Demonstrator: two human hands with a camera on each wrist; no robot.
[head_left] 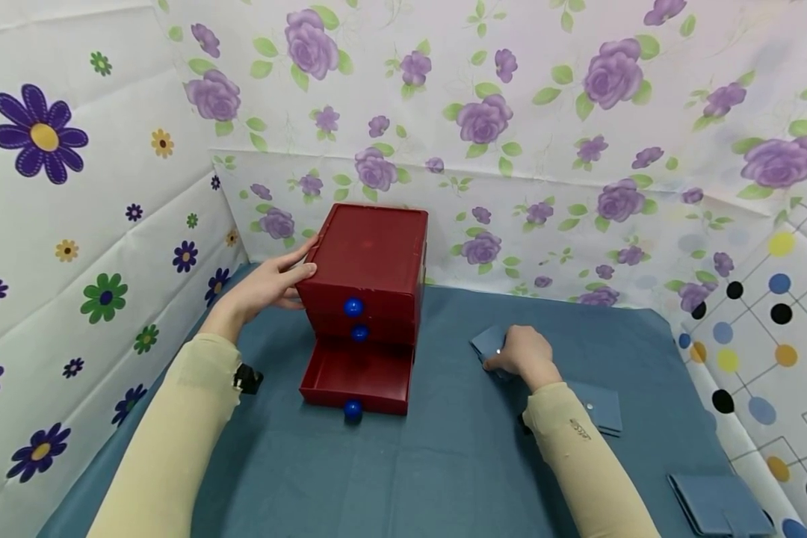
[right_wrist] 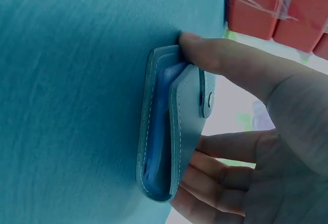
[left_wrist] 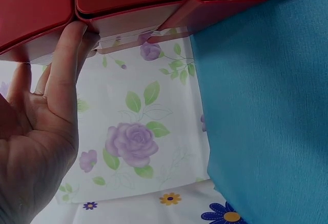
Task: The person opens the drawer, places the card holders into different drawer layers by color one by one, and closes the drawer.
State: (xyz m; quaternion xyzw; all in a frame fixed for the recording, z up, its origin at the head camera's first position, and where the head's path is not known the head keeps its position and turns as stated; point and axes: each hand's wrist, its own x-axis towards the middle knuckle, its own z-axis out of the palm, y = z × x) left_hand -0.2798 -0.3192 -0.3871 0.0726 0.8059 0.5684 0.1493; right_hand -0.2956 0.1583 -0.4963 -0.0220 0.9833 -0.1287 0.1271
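A red three-drawer box (head_left: 376, 250) with blue knobs stands on the cloth, its bottom drawer (head_left: 359, 373) pulled out and bare inside. My left hand (head_left: 258, 291) rests against the box's left side near the top; in the left wrist view its extended fingers (left_wrist: 64, 75) touch the red drawers. To the right of the box, my right hand (head_left: 527, 355) holds a small blue snap wallet (head_left: 487, 342) at the cloth. In the right wrist view the wallet (right_wrist: 156, 131) stands on edge between thumb and fingers, slightly parted, with clear sleeves inside.
Another blue wallet (head_left: 601, 407) lies by my right forearm, partly hidden by it. One more blue wallet (head_left: 719, 504) is at the lower right. Blue cloth (head_left: 444, 463) covers the table. Flower-patterned sheets (head_left: 545, 187) rise behind and to the left, a dotted one at the right.
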